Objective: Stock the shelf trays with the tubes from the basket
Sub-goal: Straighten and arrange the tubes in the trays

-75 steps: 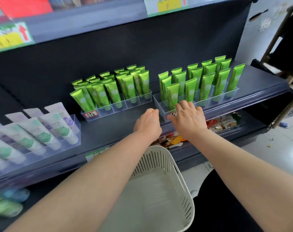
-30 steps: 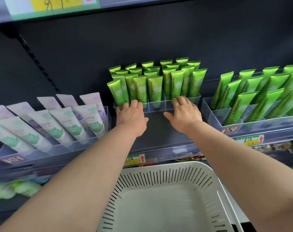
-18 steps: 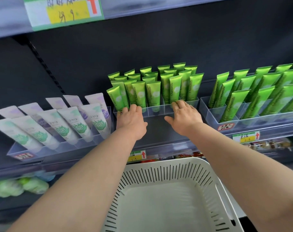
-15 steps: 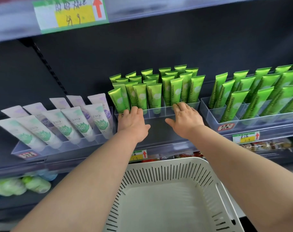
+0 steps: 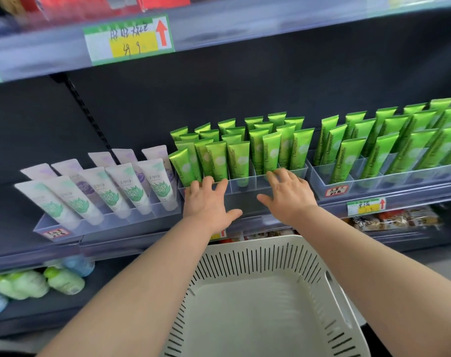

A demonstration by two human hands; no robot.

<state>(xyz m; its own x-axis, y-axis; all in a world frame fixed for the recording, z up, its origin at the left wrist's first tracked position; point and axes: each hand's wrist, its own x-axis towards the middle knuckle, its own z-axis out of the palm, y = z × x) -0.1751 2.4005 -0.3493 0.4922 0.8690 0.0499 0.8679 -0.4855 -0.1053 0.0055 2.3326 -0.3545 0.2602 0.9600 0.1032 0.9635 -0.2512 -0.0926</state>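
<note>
Several green Chamomile tubes (image 5: 238,155) stand upright in a clear middle tray (image 5: 245,182) on the dark shelf. My left hand (image 5: 209,202) touches the tray's front wall at its left end with straight fingers. My right hand (image 5: 287,193) rests on the front wall further right, fingers spread. Neither hand holds a tube. A second clear tray (image 5: 358,182) to the right holds more green tubes (image 5: 379,155). The white slotted basket (image 5: 260,256) sits below my arms, and no tubes show inside it.
A tray of white and lilac tubes (image 5: 103,186) stands at the left. Price labels (image 5: 129,38) hang on the upper shelf edge. Green and blue bottles (image 5: 39,282) lie on the lower shelf, packets (image 5: 394,219) at lower right.
My hands moved from the right tray to the middle tray and stay on its front wall. The view has shifted left and tilted up slightly.
</note>
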